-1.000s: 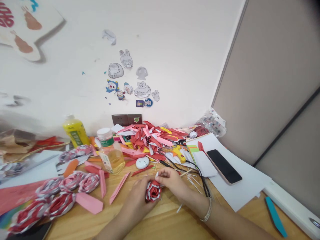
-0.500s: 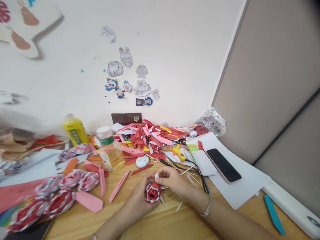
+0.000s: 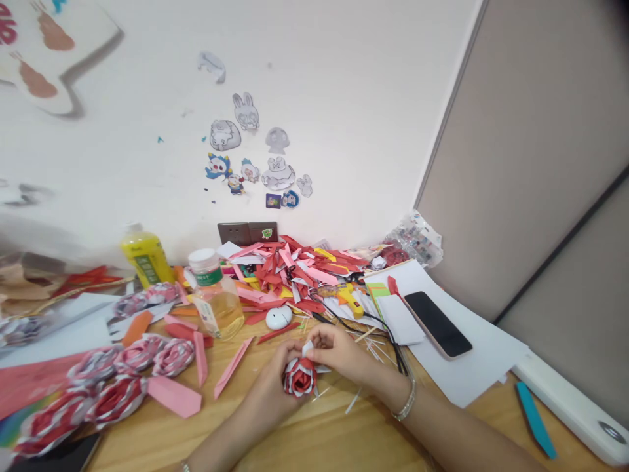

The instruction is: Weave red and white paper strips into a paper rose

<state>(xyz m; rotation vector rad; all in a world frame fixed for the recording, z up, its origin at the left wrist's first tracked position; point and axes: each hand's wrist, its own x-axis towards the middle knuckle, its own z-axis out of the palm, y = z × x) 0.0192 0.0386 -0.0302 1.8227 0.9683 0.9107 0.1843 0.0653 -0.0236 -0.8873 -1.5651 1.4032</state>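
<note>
A red and white folded paper rose is held over the front of the wooden table. My left hand wraps round its left side, fingers closed on it. At the flower's upper edge stands a small white paper flap. My right hand pinches this flap between thumb and fingers, just above the rose. The rose's underside is hidden by the hands. Finished-looking pink and white paper roses and red and white ones lie to the left.
Behind the hands are a heap of red and pink folded strips, a yellow glue gun and a white earbud case. A drink bottle stands left of them. On the right are a phone and a teal strip.
The rose has turned slightly in my left hand, its centre facing me a little differently. More of the white flap shows at my right fingertips. The view has shifted a little.
</note>
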